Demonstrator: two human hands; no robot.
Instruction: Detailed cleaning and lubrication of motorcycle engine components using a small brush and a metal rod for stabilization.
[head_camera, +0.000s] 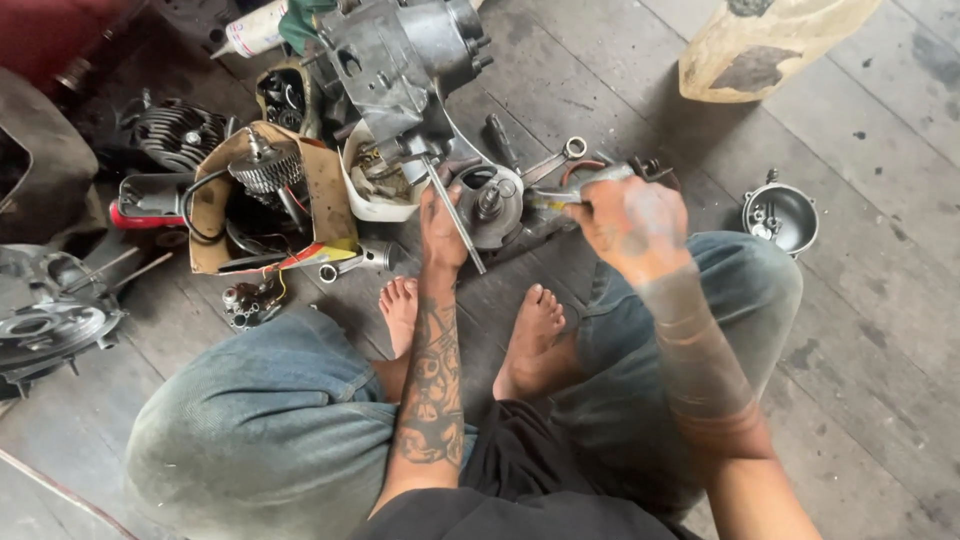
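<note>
A grey metal engine case (400, 70) lies on the wooden floor in front of me, with a round hub and shaft (490, 200) at its near end. My left hand (440, 232) rests on the case beside the hub, next to a long metal rod (455, 215). My right hand (625, 222) is closed around a metal wrench (560, 195) whose head points left at the hub's shaft; the hand is blurred. My bare feet (530, 325) sit just below the engine.
A torn cardboard box (325, 190) holds a gear and cables at left. A white tub (375, 205) of parts, a loose spanner (555, 160), a finned cylinder (180, 135), a metal cover (50, 320), a small metal bowl (780, 215) and a pale container (770, 45) lie around.
</note>
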